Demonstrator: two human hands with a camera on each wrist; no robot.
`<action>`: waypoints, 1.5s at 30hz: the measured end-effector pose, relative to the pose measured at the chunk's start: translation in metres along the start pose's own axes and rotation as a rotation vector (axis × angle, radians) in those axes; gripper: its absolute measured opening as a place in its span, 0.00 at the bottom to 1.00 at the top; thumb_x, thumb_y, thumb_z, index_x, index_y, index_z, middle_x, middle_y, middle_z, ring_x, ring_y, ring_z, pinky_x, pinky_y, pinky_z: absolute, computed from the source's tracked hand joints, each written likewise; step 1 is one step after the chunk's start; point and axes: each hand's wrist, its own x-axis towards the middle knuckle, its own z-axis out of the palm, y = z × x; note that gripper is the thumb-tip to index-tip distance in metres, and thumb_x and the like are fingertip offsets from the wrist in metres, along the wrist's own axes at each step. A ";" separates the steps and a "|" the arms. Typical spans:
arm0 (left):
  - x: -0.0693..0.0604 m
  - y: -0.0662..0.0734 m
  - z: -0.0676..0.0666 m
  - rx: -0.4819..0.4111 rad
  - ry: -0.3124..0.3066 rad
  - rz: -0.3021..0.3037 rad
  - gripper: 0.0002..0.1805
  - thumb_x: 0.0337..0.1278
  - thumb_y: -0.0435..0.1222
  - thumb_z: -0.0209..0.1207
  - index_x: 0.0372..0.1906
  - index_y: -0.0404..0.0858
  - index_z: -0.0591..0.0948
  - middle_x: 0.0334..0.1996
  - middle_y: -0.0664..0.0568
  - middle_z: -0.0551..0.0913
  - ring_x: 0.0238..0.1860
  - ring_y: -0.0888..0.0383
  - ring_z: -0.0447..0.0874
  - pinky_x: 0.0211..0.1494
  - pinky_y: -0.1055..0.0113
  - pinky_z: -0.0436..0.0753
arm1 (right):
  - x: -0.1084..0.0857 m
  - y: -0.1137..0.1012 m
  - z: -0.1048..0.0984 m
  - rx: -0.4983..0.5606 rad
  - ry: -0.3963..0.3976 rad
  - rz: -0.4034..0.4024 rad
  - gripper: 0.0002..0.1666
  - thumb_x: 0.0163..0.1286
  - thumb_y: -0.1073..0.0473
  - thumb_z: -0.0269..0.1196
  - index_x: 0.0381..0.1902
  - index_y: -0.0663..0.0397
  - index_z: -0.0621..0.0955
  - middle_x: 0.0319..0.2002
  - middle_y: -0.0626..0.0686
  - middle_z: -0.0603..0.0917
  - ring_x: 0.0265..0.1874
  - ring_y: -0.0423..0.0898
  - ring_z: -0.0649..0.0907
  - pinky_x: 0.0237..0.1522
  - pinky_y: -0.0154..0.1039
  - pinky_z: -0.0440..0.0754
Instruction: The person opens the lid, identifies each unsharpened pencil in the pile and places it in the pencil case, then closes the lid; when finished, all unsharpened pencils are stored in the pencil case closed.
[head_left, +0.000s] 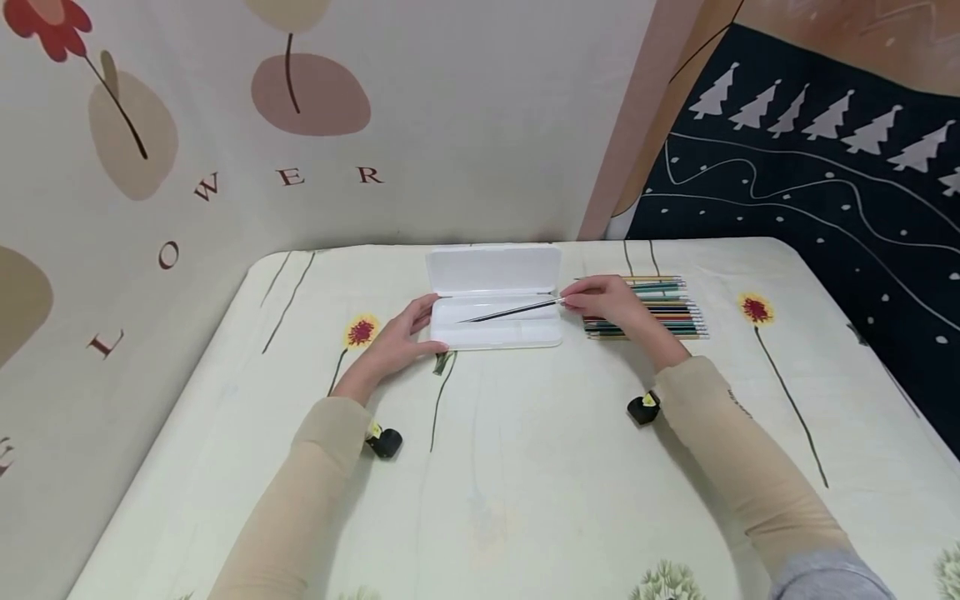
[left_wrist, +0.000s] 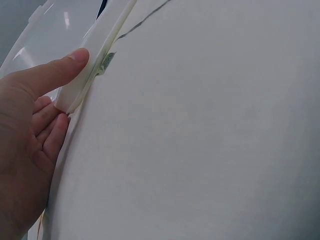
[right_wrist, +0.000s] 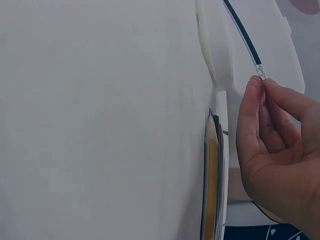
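Note:
A white pencil case point(head_left: 498, 337) lies on the table with its lid point(head_left: 493, 271) raised at the back. My left hand point(head_left: 401, 340) grips its left end, thumb on the near rim and fingers at the side, as the left wrist view shows too. Between thumb and fingertips, my right hand point(head_left: 606, 298) pinches a dark pencil point(head_left: 510, 313) by its metal-and-eraser end. That pencil slants over the case, its tip toward the left inside; whether the tip touches the bottom I cannot tell. Beside the case on the right lies a row of pencils point(head_left: 678, 320), partly covered by my right hand.
The table point(head_left: 517, 458) has a pale cloth with printed flowers. Behind it hangs a light fabric point(head_left: 480, 125) with printed letters, and a dark tree-patterned cloth point(head_left: 795, 183) is at the right. Small black devices are worn at both wrists.

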 end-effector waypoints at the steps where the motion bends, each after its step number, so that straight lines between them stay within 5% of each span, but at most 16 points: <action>1: 0.000 0.000 0.000 -0.002 0.000 -0.002 0.51 0.56 0.42 0.71 0.79 0.49 0.53 0.80 0.49 0.56 0.79 0.50 0.57 0.82 0.55 0.59 | 0.000 -0.001 0.002 -0.011 -0.004 -0.011 0.20 0.70 0.59 0.65 0.56 0.64 0.82 0.39 0.41 0.87 0.36 0.29 0.85 0.43 0.24 0.85; 8: 0.000 -0.002 0.000 -0.012 0.004 0.011 0.51 0.56 0.40 0.70 0.79 0.48 0.53 0.80 0.47 0.56 0.79 0.48 0.57 0.82 0.54 0.58 | 0.003 -0.003 0.012 -0.043 -0.036 -0.069 0.17 0.70 0.62 0.65 0.52 0.67 0.83 0.41 0.47 0.88 0.34 0.30 0.85 0.43 0.26 0.86; 17: 0.001 -0.001 0.000 -0.008 0.002 0.023 0.51 0.56 0.41 0.70 0.79 0.48 0.53 0.79 0.47 0.56 0.79 0.49 0.58 0.82 0.55 0.60 | 0.006 -0.004 0.017 -0.114 -0.039 -0.050 0.15 0.71 0.61 0.63 0.51 0.64 0.83 0.46 0.54 0.84 0.36 0.33 0.83 0.42 0.25 0.86; 45: 0.000 -0.002 -0.001 -0.023 0.002 0.043 0.51 0.55 0.40 0.71 0.79 0.46 0.53 0.79 0.44 0.57 0.78 0.46 0.58 0.82 0.54 0.59 | -0.007 0.002 -0.026 -0.137 0.030 0.000 0.21 0.72 0.55 0.63 0.58 0.61 0.80 0.60 0.61 0.81 0.38 0.31 0.83 0.46 0.24 0.85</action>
